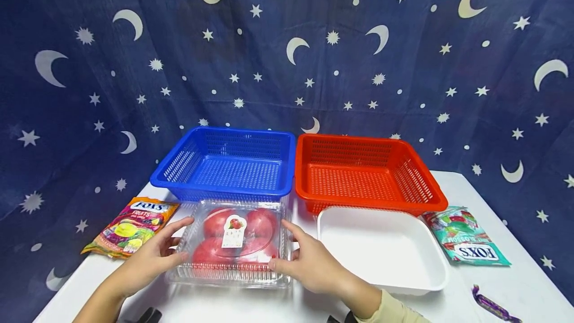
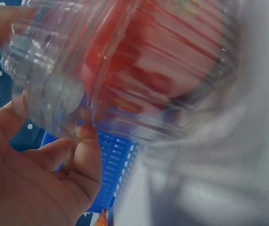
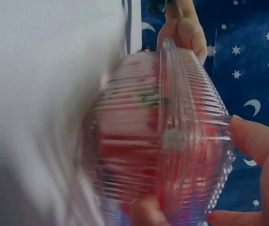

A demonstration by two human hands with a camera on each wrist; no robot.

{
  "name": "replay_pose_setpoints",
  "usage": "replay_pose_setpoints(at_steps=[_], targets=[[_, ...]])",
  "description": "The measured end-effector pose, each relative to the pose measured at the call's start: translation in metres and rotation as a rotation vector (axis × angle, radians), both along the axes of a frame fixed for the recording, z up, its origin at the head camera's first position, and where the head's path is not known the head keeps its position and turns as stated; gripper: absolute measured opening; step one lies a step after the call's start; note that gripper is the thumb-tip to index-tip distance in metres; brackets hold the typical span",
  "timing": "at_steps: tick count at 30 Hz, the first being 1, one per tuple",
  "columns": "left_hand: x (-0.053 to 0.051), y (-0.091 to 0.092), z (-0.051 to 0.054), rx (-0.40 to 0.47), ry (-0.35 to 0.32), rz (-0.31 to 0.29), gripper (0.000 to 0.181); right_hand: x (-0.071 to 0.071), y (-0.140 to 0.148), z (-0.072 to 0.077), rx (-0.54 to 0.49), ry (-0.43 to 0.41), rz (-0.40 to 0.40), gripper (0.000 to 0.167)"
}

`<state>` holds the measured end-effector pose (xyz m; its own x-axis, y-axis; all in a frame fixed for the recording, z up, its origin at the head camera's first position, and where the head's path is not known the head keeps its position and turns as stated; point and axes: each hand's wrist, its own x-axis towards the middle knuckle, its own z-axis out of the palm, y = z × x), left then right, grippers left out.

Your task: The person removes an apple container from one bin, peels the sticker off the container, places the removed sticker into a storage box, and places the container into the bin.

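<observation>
A clear plastic clamshell box [image 1: 239,275] of large round red fruit, perhaps tomatoes, is in the middle of the head view, with a white label on its lid. My left hand [image 1: 154,255] grips its left edge, thumb near the front and fingers farther back. On the opposite side, my right hand [image 1: 314,260] holds the right edge between thumb and fingers. The left wrist view has the ribbed box [image 2: 172,61] at the left fingers. From the right wrist, the lid seam of the box [image 3: 167,136] shows; its underside is blurred above the white tabletop.
Behind the box stand a blue basket [image 1: 224,196] and a red basket [image 1: 372,203]. To its right is a white tub [image 1: 381,248]. Fox's candy bags lie at both sides, one orange [image 1: 132,226], one green [image 1: 466,236]. A purple-wrapped sweet [image 1: 495,305] lies at front right.
</observation>
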<state>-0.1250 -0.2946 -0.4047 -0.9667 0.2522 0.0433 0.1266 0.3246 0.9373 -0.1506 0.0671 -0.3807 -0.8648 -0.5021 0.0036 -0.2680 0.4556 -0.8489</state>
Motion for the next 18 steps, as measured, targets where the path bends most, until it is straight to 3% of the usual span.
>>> replay_pose_setpoints(at_steps=[8,14,18], targets=[[0.001,0.001,-0.001,0.028,0.011,-0.017,0.068,0.002,-0.005,0.014,0.199,0.267,-0.046,0.079],[0.002,0.001,0.001,0.009,-0.008,-0.005,0.069,-0.009,-0.023,0.03,0.342,0.629,0.11,0.051],[0.002,0.0,0.002,0.0,-0.013,0.0,0.069,-0.019,-0.039,0.037,0.431,0.744,0.202,0.04]])
